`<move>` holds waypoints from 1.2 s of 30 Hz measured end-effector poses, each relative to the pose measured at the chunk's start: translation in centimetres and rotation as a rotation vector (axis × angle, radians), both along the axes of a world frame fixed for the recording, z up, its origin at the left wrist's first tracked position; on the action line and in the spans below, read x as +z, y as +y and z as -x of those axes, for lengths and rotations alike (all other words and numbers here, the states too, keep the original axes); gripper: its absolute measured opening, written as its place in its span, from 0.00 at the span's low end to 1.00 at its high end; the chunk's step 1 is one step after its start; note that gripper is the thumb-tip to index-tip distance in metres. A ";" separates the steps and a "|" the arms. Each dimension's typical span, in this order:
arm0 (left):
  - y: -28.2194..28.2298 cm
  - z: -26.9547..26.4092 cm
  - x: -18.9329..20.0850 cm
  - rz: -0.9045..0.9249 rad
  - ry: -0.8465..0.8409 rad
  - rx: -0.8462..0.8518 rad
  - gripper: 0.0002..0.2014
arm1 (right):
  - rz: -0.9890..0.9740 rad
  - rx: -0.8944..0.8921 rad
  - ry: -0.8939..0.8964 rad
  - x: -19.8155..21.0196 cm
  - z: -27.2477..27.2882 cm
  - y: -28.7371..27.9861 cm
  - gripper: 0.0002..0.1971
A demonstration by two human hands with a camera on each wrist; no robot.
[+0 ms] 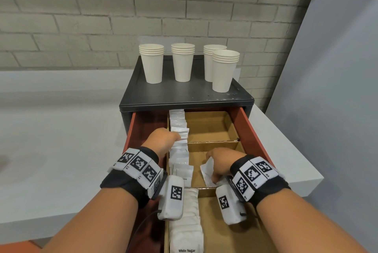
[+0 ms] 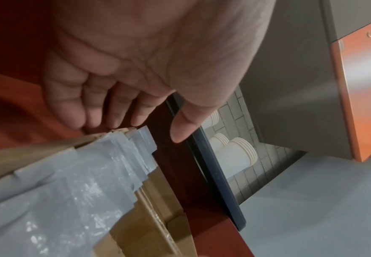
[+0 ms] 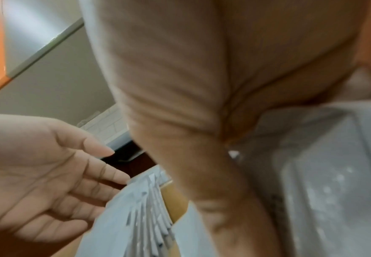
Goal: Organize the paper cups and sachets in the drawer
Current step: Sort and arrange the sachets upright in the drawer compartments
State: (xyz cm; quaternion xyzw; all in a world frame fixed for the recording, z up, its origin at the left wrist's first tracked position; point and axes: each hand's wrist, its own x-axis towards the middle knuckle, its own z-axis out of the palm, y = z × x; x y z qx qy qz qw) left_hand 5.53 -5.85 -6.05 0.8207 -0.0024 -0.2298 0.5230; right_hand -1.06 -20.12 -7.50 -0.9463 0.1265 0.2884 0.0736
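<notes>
— The left hand (image 1: 163, 140), what's it doing?

— It's reaching into the open drawer (image 1: 248, 130), fingers (image 2: 74, 107) straight and loose, their tips against the far part of the row of white sachets (image 1: 180, 150). It grasps nothing.

— And the right hand (image 1: 219, 163)?

— It's nearer the front of the drawer, fingers curled around a few loose sachets (image 1: 207, 169), holding them in the compartment just right of the row.

— Where does that row sit?

— It stands on edge in a narrow lane of the cardboard divider (image 1: 212, 142), running from the back of the drawer to the front. The nearest packet reads "White Sugar".

— The paper cups (image 1: 152, 63)?

— Four stacks, upright on top of the black cabinet (image 1: 184, 95). Three stand in a line at the back; the fourth is in front of the right-hand one, touching or nearly so. The cabinet rests on a pale tabletop (image 1: 61, 150) against a brick wall (image 1: 81, 7).
</notes>
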 end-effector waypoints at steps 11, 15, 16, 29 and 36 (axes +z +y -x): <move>0.0 1.1 1.0 0.226 -0.122 -0.167 0.04 | -0.947 -0.281 -0.673 1.1 -0.4 -2.1 0.15; -0.2 2.2 1.2 0.367 0.214 -0.391 0.15 | -1.181 -0.191 -0.616 0.7 -0.3 -0.6 0.18; -0.1 2.3 1.2 0.402 0.257 -0.400 0.16 | -1.203 -0.178 -0.614 0.6 -0.3 -0.4 0.19; -0.1 1.4 1.2 0.635 0.310 -0.172 0.13 | -0.995 -0.122 -0.809 0.9 -0.1 0.1 0.32; 0.0 1.1 1.0 0.660 0.280 -0.149 0.13 | -0.978 -0.191 -0.863 0.8 -0.2 0.2 0.23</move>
